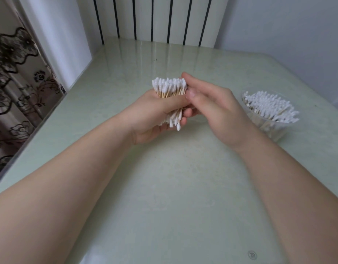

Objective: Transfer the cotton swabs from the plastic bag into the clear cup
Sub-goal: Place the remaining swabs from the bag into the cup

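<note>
My left hand [155, 115] grips a thick bundle of cotton swabs [169, 88] with wooden sticks above the middle of the table; white tips stick out above and below the fist. My right hand [212, 105] is at the bundle's right side, its fingers curled over the upper tips and its thumb close to the sticks. The clear cup [269, 126] stands at the right, filled with many swabs [269, 105] that lean toward the right. No plastic bag shows in the view.
The pale green glossy table [174, 187] fills the view. A striped black-and-white panel [155, 18] stands behind the far edge. The table's left edge [40, 119] drops off beside a floral curtain [14, 73]. A white wall is at the right.
</note>
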The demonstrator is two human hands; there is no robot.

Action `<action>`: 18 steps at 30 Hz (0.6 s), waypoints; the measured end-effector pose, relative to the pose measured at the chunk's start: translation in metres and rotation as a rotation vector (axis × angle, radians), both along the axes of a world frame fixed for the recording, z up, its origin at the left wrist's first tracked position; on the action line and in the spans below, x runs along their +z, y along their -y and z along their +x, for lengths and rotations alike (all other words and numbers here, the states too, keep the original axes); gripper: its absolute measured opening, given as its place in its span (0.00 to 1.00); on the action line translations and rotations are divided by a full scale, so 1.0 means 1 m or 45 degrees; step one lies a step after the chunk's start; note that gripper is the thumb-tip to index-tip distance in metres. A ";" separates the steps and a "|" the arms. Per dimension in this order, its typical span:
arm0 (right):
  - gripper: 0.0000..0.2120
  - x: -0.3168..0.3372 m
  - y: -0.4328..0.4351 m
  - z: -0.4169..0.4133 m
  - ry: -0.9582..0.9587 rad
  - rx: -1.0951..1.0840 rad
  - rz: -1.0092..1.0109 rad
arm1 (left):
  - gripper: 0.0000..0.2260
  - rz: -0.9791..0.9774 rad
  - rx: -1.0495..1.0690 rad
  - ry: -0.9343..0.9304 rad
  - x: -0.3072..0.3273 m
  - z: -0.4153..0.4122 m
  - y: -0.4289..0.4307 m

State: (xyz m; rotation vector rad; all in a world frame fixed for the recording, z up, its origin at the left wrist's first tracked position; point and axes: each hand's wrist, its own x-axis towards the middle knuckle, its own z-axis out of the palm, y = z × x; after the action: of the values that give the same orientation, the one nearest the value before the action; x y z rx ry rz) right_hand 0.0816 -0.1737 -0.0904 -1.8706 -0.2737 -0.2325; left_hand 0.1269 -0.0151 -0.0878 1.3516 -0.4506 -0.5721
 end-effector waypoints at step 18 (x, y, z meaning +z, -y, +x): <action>0.52 -0.005 0.002 0.004 0.275 -0.110 -0.886 | 0.06 -0.029 -0.053 -0.191 -0.005 -0.001 0.003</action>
State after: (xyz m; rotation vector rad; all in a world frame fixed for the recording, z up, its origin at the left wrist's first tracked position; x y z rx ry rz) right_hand 0.0860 -0.1755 -0.0954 -2.5526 -0.4636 -0.4408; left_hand 0.1255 -0.0181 -0.0928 1.2704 -0.3630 -0.6958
